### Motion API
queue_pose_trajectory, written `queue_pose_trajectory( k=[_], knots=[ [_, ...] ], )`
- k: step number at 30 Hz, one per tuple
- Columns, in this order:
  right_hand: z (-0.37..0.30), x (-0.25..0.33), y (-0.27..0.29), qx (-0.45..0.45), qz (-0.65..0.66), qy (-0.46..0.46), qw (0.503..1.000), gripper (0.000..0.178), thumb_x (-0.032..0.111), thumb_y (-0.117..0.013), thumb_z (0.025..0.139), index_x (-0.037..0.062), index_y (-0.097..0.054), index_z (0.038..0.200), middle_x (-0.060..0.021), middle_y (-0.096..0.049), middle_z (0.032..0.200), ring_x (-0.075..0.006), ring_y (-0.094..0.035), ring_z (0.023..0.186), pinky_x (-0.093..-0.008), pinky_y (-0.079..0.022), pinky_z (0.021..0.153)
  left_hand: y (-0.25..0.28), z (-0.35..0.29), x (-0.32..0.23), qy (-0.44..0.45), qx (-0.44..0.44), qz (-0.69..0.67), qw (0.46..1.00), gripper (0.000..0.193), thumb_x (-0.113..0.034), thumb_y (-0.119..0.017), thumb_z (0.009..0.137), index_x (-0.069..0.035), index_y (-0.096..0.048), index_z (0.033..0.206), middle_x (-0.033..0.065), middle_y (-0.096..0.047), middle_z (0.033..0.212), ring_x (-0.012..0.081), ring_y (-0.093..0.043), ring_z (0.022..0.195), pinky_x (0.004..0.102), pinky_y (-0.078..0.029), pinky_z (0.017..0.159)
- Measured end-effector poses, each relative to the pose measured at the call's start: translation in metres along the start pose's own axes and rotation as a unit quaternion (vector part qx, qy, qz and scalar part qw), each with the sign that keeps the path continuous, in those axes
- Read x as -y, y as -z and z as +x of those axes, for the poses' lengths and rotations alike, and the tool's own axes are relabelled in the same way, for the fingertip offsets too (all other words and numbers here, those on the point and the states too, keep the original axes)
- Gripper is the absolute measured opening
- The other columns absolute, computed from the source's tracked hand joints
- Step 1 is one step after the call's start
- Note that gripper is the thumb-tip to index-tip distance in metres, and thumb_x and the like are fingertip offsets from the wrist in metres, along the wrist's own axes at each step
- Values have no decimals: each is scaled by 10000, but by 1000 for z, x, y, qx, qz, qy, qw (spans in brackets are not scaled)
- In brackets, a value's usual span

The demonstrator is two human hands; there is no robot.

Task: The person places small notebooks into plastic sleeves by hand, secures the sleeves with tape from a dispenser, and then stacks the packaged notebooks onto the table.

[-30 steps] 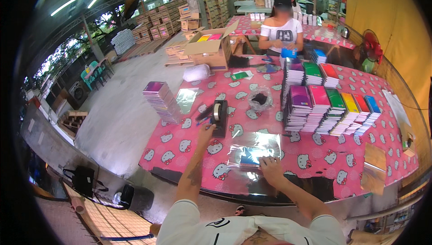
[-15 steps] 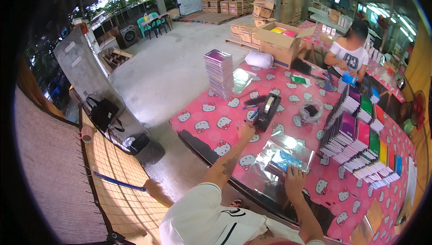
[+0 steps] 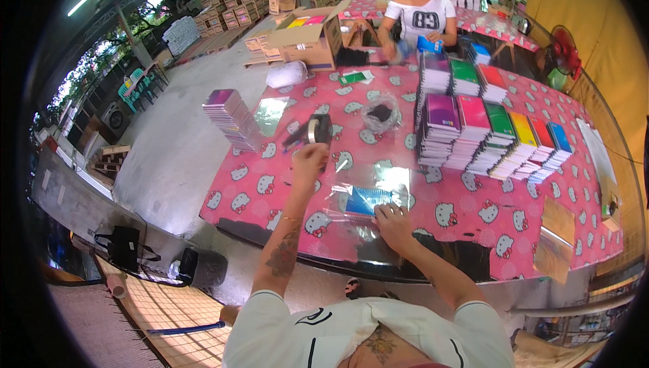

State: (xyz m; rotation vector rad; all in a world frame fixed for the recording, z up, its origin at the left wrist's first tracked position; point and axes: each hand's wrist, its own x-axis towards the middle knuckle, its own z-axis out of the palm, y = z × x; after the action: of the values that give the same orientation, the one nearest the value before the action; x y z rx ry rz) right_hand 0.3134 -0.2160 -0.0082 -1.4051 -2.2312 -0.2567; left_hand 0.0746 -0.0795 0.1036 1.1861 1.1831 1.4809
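Note:
A blue notebook (image 3: 365, 200) lies near the front edge of the table, on a sheet of clear plastic (image 3: 393, 177) that partly covers it. My right hand (image 3: 394, 225) holds the notebook down at its near right edge, fingers bent over it. To the left, my left hand (image 3: 310, 160) is at the near end of a black tape dispenser (image 3: 324, 127) with a roll of tape (image 3: 313, 130). Its fingers are drawn together there; what they pinch is too small to make out.
Several stacks of coloured notebooks (image 3: 473, 125) stand at the right, and another tall stack (image 3: 233, 121) at the left. Beyond are a crumpled plastic bag (image 3: 380, 112), a white bundle (image 3: 286, 75) and an open carton (image 3: 307, 43). A co-worker (image 3: 422, 16) sits across the table.
The view has swung right and tilted, shifting the whole scene. My left hand stays by the tape dispenser's near end, and my right hand remains on the notebook.

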Motion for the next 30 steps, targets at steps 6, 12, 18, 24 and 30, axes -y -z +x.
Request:
queue_pose_trajectory(
  k=[6,12,18,24,30],
  knots=[
    [-3,0,-7,-21,-14,9,1000,264,291,-635,834,101,-610,1016,-37,-577,948,-202,-579,962,-378,-430,827,-35,-33,68,16,179,283,942,204,-167,-681,830,33,-720,823,51,-674,701,97,-598,635,264,-467,577],
    [-4,-6,-11,-34,24,4,999,323,254,-653,816,68,-646,1080,-43,-620,1027,-201,-592,1046,-379,-419,922,-48,-67,91,92,193,306,928,301,-326,-719,753,-28,-736,713,101,-666,609,170,-638,579,347,-498,590],
    [-7,-10,-20,-20,6,3,1000,383,275,-710,803,68,-620,1113,-39,-636,1066,-235,-585,1062,-406,-424,905,-56,-82,85,-14,219,609,762,533,-552,-730,775,-20,-701,744,192,-698,767,339,-687,724,456,-525,645],
    [4,-8,12,18,96,-3,995,468,382,-683,848,81,-596,1196,-104,-626,1082,-276,-570,1110,-447,-406,938,-42,-92,80,-31,244,630,737,545,-570,-668,822,-25,-683,800,197,-687,815,385,-678,800,489,-521,669],
    [40,-49,-21,-19,91,42,995,416,400,-652,882,75,-670,1140,-133,-627,1085,-299,-590,1062,-447,-434,932,-24,-129,87,-280,235,560,744,307,-270,-680,846,-74,-605,1070,171,-620,1147,349,-613,1040,437,-499,809]
  ],
)
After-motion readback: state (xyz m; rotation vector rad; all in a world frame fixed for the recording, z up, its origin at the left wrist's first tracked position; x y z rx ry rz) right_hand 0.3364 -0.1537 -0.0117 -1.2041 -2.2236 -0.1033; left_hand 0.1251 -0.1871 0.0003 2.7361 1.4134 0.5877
